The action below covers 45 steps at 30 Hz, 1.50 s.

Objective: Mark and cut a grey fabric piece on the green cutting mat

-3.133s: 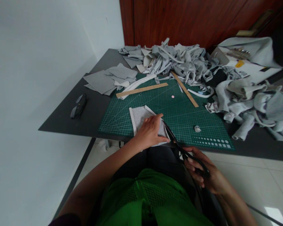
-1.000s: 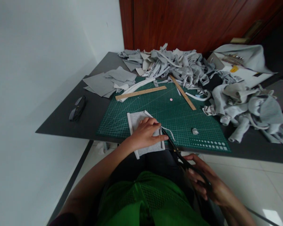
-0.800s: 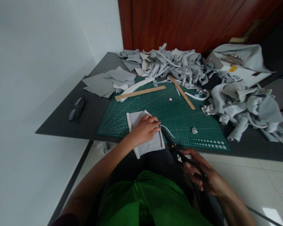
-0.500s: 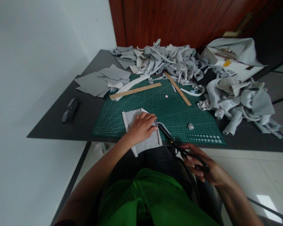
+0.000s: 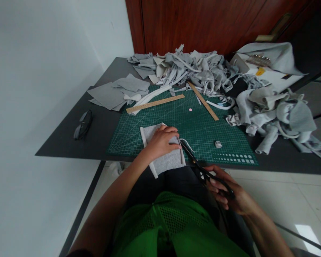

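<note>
Head view, my left hand (image 5: 160,142) pressed flat on grey cloth (image 5: 164,157), right hand (image 5: 227,192) gripping scissors (image 5: 196,164) at its edge, green mat (image 5: 203,132) beneath.

Dark table (image 5: 69,137) bears cutting mat (image 5: 203,128), glasses (image 5: 82,124), fabric scraps (image 5: 198,69)

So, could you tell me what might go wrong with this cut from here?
The left hand presses the grey fabric piece with fingertips right beside the scissors blades, so a nick is possible. The fabric overhangs the table edge unsupported, so it may sag and the cut may wander.
</note>
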Available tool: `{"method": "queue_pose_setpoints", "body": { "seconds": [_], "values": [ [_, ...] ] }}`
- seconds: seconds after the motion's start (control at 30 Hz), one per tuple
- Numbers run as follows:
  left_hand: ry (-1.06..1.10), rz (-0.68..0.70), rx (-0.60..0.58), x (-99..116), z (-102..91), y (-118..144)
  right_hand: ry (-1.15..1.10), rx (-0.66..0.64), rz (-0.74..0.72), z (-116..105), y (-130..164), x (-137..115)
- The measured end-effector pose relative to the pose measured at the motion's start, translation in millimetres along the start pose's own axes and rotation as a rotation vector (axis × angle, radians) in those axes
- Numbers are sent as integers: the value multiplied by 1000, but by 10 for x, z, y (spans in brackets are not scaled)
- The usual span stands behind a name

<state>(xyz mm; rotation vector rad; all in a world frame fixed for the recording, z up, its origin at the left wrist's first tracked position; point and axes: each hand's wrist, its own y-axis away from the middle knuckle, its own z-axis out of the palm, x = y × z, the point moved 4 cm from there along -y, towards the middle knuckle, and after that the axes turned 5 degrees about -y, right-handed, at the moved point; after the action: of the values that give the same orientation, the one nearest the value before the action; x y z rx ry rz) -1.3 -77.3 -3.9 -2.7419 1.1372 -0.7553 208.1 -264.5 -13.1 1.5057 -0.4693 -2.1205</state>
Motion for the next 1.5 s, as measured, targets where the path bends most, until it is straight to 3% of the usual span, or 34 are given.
{"method": "queue_pose_setpoints", "body": {
  "seconds": [0.3, 0.53, 0.83, 1.2, 1.5],
  "values": [
    [-20, -24, 6, 5, 18, 2, 12, 25, -34, 49, -5, 78],
    [-25, -25, 16, 21, 18, 16, 150, 31, -77, 5, 105, 155],
    [-14, 3, 38, -12, 51, 22, 399, 23, -28, 96, 156, -79],
    [-10, -22, 51, 10, 36, 23, 169, 70, -100, 57, -65, 55],
    [-25, 26, 35, 21, 60, 36, 423, 79, -33, -4, 186, 5]
  ]
}}
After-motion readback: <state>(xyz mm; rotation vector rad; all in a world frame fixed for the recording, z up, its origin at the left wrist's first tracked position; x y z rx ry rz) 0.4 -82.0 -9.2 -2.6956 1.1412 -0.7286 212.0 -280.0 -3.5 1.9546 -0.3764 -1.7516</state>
